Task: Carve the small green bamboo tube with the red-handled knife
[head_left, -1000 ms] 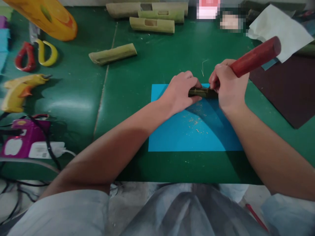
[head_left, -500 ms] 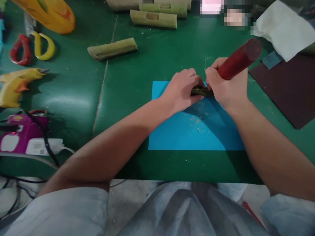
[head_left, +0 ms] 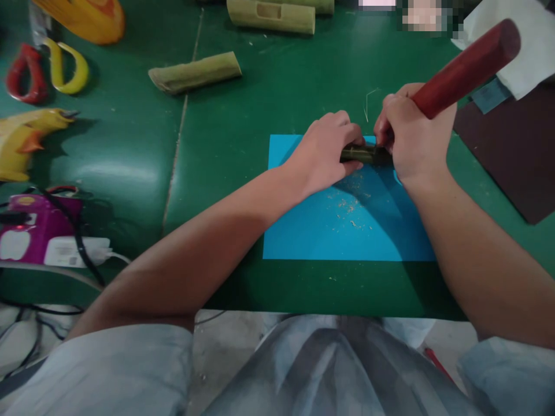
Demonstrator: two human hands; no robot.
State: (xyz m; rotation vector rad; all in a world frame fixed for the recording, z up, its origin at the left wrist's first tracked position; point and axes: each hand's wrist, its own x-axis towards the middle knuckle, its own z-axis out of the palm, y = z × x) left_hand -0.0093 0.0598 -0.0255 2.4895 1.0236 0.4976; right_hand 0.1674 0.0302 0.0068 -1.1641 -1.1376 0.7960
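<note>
A short dark bamboo piece (head_left: 358, 153) lies across the blue sheet (head_left: 303, 231), gripped by my left hand (head_left: 329, 141) between thumb and fingers. My right hand (head_left: 418, 133) is closed round a red-handled carving tool (head_left: 470, 66). Its thick round handle leans up to the right. The tool's working end is at the right part of the bamboo, mostly hidden by my fingers and shadow. Pale shavings (head_left: 349, 208) are scattered on the sheet below the bamboo.
On the green table lie a cut bamboo tube (head_left: 195, 72), a slotted bamboo tube (head_left: 271, 17), scissors (head_left: 69, 66) and a yellow glue gun (head_left: 34, 138). A purple power block (head_left: 43, 222) with cables stands left. At right are a dark brown board (head_left: 511, 150) and white tissue (head_left: 531, 49).
My right hand has shifted right along the bamboo, and the red handle now leans further right. More of the bamboo shows between my hands. The left hand keeps its hold.
</note>
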